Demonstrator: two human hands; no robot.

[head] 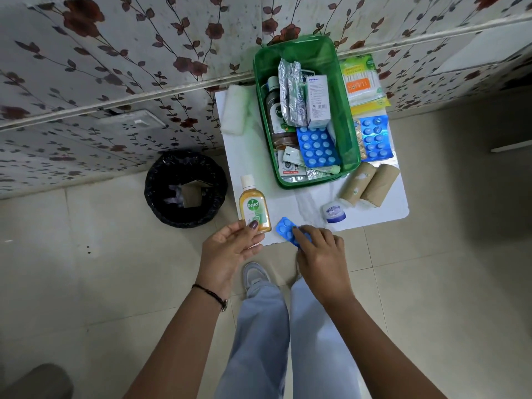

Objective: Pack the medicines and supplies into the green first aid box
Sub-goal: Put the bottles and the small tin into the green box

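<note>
The green first aid box stands open on a small white table, holding a dark bottle, foil strips, a white carton and a blue tablet strip. My left hand grips the base of a small Dettol bottle standing at the table's front left. My right hand is closed on a blue tablet strip at the front edge. On the table lie two brown bandage rolls, a small white jar, another blue tablet strip, a cotton swab pack and white gauze.
A black bin with a liner stands on the tiled floor left of the table. A floral-papered wall runs behind. My legs and one shoe are below the table's front edge.
</note>
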